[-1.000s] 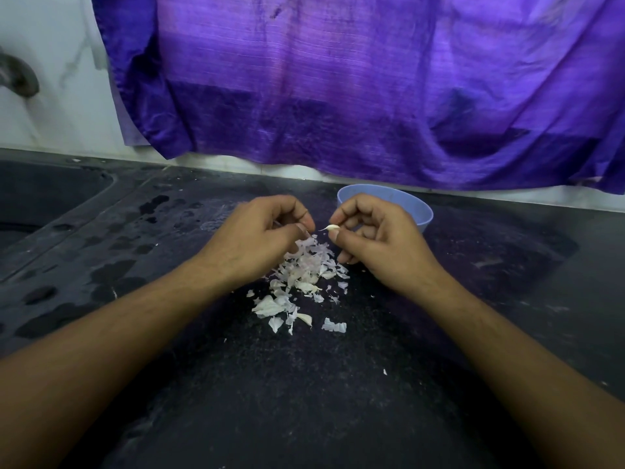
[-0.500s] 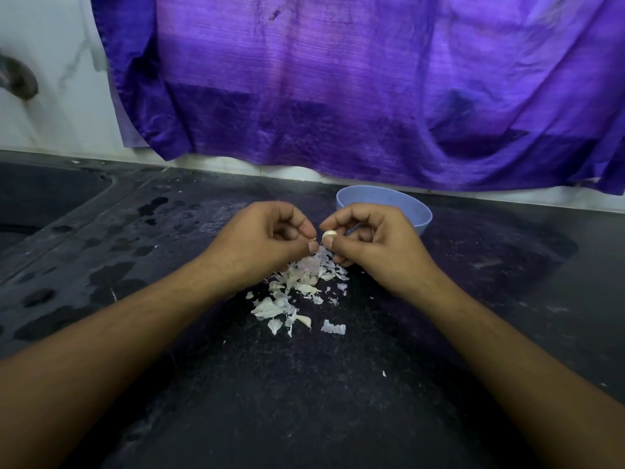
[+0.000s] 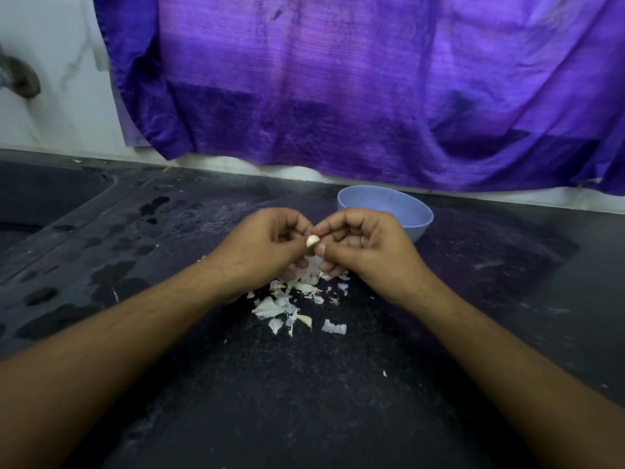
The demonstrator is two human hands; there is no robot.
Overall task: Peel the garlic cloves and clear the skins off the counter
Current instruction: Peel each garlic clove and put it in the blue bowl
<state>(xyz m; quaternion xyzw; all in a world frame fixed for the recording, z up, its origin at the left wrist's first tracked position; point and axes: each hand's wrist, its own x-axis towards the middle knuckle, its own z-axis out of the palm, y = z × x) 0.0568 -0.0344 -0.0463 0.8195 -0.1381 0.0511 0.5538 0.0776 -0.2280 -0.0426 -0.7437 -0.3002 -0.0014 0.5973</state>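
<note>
A small white garlic clove (image 3: 311, 241) is pinched between the fingertips of my left hand (image 3: 260, 252) and my right hand (image 3: 365, 248), a little above the black counter (image 3: 304, 401). Both hands have curled fingers and meet at the clove. Under and in front of them lies a loose pile of white garlic skins (image 3: 291, 302), partly hidden by my hands. A pale blue bowl (image 3: 402, 211) stands just behind my right hand; its inside is not visible.
A purple cloth (image 3: 355, 89) hangs down the white wall behind the counter. A dark sink basin (image 3: 37, 198) lies at the far left, with a tap (image 3: 20, 79) above it. Wet patches (image 3: 111, 272) mark the counter's left part.
My hands have moved closer together and now both pinch the clove, which earlier sat at my right hand's fingertips. The skins and bowl have not moved.
</note>
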